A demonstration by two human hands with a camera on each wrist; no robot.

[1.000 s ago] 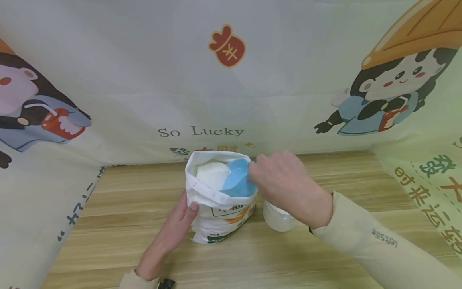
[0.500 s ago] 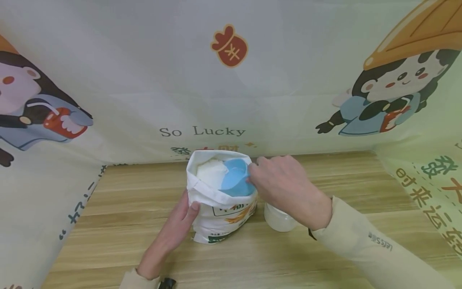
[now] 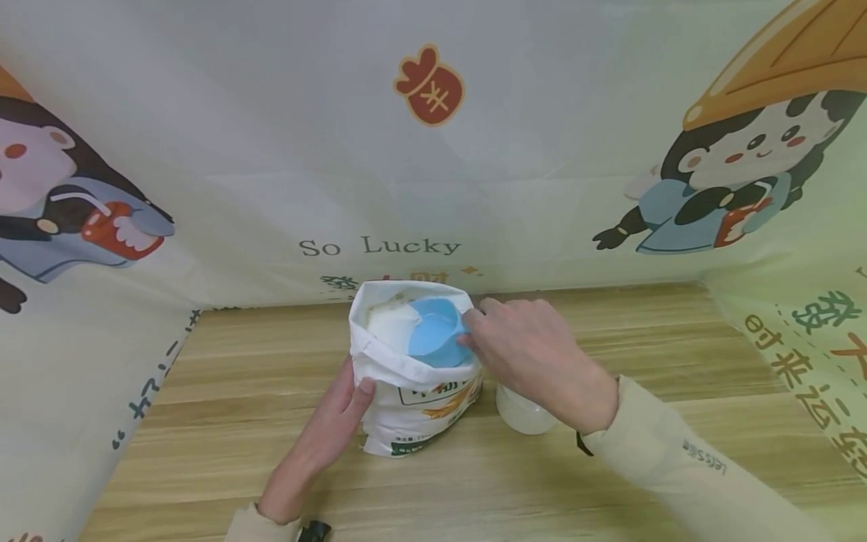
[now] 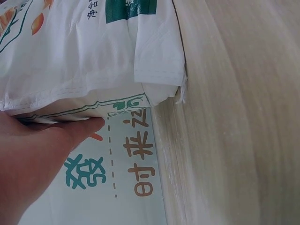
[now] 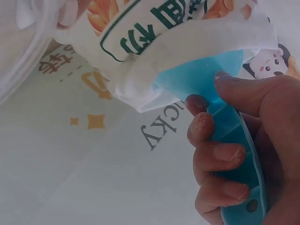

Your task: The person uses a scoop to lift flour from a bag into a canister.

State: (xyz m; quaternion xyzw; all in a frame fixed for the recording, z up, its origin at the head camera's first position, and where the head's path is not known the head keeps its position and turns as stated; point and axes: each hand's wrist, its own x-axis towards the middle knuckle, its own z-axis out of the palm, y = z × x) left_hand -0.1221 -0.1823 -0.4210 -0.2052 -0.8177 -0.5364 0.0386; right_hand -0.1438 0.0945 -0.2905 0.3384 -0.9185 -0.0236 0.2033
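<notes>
The pale printed backdrop [image 3: 542, 181] rises all round my workspace, carrying a cartoon figure [image 3: 738, 150] at my right, a red pouch print [image 3: 429, 90] and the words "So Lucky" [image 3: 381, 247]; below it spreads the wood-grained counter [image 3: 203, 399]; my cream right sleeve [image 3: 677, 459] crosses it from the lower right corner.

The white bag [image 3: 393, 406] stands upright near the middle of the counter, its mouth wide and its rim [image 3: 400, 361] folded outward; green lettering and orange pictures mark its front; my right hand [image 3: 531, 342] is wrapped round the handle [image 5: 229, 124] of the blue scoop, fingers [image 5: 220, 157] curled underneath and thumb on top; my left hand [image 3: 341, 403] holds the bag round its left edge, thumb [image 3: 366, 386] on the front face, the other fingers partly hidden by the bag.

The blue scoop [image 3: 436, 342] sits with its bowl inside the bag's mouth, at the right side; a clear container [image 3: 521, 410] stands on the counter just right of the bag, partly covered by my right hand, so I cannot tell what it holds; white powder [image 3: 391, 329] shows inside the bag, left of the bowl; a black band [image 3: 314, 531] circles my left wrist.
</notes>
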